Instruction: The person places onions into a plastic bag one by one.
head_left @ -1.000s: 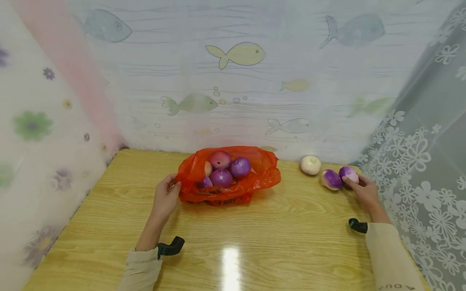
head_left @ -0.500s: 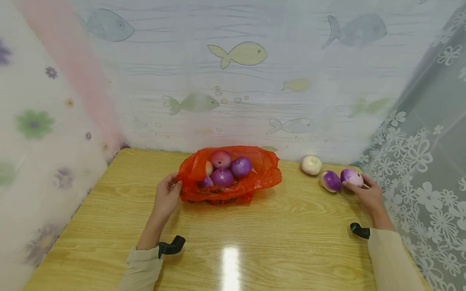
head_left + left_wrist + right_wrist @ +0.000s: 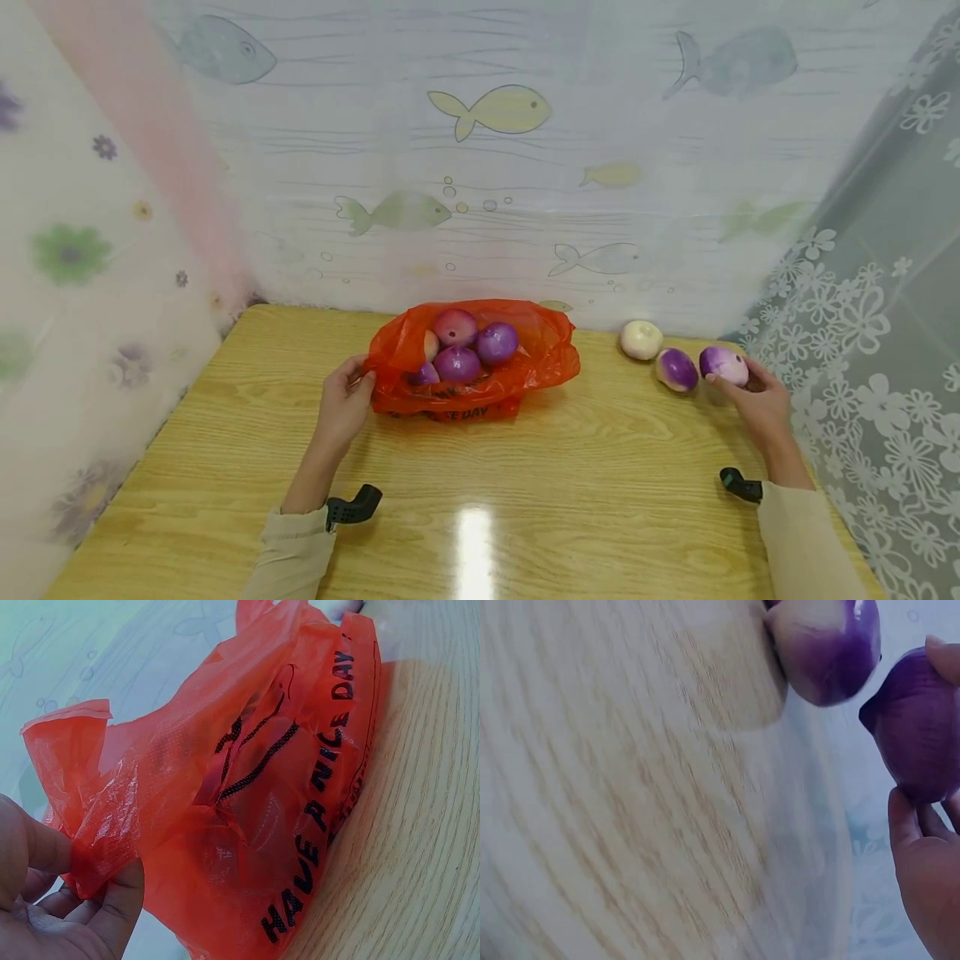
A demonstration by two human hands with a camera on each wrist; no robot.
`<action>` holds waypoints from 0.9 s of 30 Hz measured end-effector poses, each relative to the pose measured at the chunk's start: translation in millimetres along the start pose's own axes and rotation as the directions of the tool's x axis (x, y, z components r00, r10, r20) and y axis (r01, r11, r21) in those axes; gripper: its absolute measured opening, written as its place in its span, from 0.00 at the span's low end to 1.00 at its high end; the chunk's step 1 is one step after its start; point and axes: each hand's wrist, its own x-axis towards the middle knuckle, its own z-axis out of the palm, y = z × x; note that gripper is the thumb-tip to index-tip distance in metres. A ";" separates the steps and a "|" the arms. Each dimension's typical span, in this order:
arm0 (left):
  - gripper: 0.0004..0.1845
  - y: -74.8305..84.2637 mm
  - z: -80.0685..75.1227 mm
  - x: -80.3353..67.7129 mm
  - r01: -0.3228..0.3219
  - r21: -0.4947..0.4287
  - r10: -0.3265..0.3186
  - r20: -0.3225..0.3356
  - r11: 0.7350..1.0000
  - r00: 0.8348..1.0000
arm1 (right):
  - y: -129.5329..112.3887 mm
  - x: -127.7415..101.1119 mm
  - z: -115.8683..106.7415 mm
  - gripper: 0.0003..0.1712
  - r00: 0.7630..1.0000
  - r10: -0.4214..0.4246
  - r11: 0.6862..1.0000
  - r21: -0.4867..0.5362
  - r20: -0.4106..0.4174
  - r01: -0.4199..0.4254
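Observation:
My left hand pinches the left edge of a red plastic bag between thumb and fingers. The bag lies on the table with its mouth spread; several round purple and reddish vegetables sit inside. In the left wrist view, black lettering runs along the bag. At the table's right end my right hand grips a purple-and-white turnip, thumb on one side and fingers on the other. The right wrist view shows the dark, pointed end of this turnip. It appears slightly raised above the table.
Beside the held turnip lies another purple-and-white turnip. A whitish round vegetable rests behind it, near the wall. The wooden table meets fish-patterned sheeting at the back and a lace-patterned curtain on the right.
The right hand has drawn slightly back toward me, turning the turnip in its grasp and lifting it slightly. The neighbouring turnip has shifted a little left. The left hand and bag stay put.

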 end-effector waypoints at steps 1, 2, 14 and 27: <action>0.17 -0.1 0.1 0.0 0.000 0.001 0.000 -0.001 1.000 1.000 | -1.3 -1.3 0.8 0.51 1.000 -0.009 1.000 0.013 -0.004 0.009; 0.17 -0.2 0.0 0.0 0.000 0.003 0.000 0.001 1.000 1.000 | -2.9 -2.7 1.8 0.51 1.000 -0.015 0.999 0.035 -0.007 0.015; 0.16 2.7 1.0 -0.7 -0.004 -0.014 0.004 -0.001 1.000 1.000 | -23.3 -21.7 20.3 0.42 0.993 -0.079 0.962 0.256 -0.084 0.099; 0.17 2.9 1.0 -1.3 -0.007 -0.013 0.007 -0.002 1.000 1.000 | -48.0 -64.3 61.4 0.40 0.979 -0.169 0.848 0.490 -0.113 0.203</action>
